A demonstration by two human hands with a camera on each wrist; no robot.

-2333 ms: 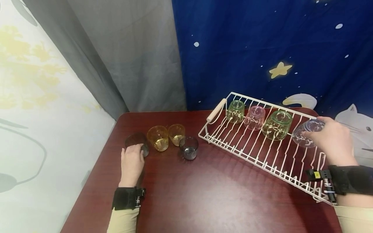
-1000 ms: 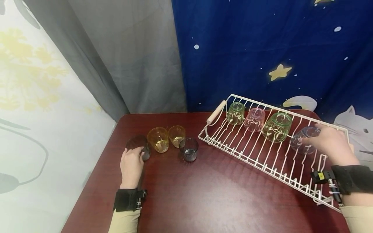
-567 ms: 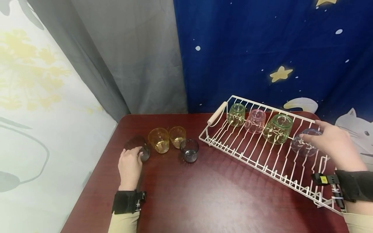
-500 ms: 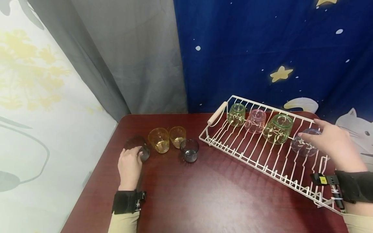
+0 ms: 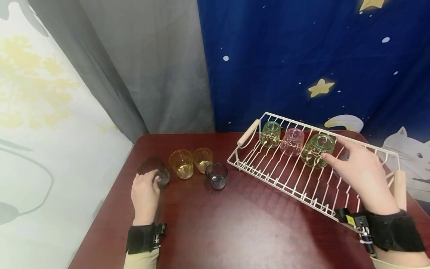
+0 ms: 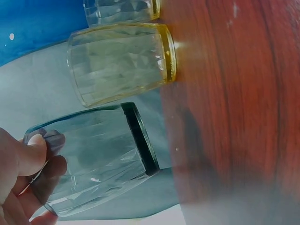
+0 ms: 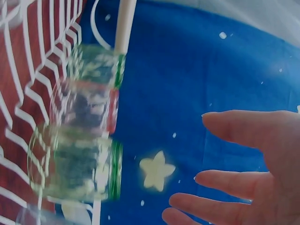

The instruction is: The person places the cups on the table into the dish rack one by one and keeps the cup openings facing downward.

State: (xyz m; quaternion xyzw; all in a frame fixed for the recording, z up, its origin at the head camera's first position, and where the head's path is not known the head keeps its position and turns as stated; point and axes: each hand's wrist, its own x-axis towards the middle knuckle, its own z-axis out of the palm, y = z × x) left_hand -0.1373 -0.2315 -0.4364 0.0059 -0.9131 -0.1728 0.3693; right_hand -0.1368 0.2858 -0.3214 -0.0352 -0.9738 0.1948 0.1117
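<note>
My left hand [image 5: 145,196] grips a dark grey glass [image 6: 96,159] by its rim at the table's left side. The glass leans, its thick base close to the tabletop; whether they touch I cannot tell. Over the white wire dish rack [image 5: 285,183] my right hand [image 5: 364,173] is spread, with nothing in its fingers. Partly hidden behind that hand, a pale blue glass [image 7: 40,216] stands upside down in the rack. Beside it in a row are a larger green glass [image 5: 317,151], a pink glass [image 5: 292,142] and a smaller green glass [image 5: 270,135], all inverted.
Two yellow glasses [image 5: 181,164] and a smaller dark glass [image 5: 216,176] stand upright right of my left hand. The rack has wooden handles [image 5: 248,132] at both ends. Curtains [image 5: 168,74] hang behind the dark red table [image 5: 235,228].
My right hand has let go of the blue glass, which stays in the rack, and has risen and moved left. The left hand and dark glass have shifted slightly left, the glass leaning more.
</note>
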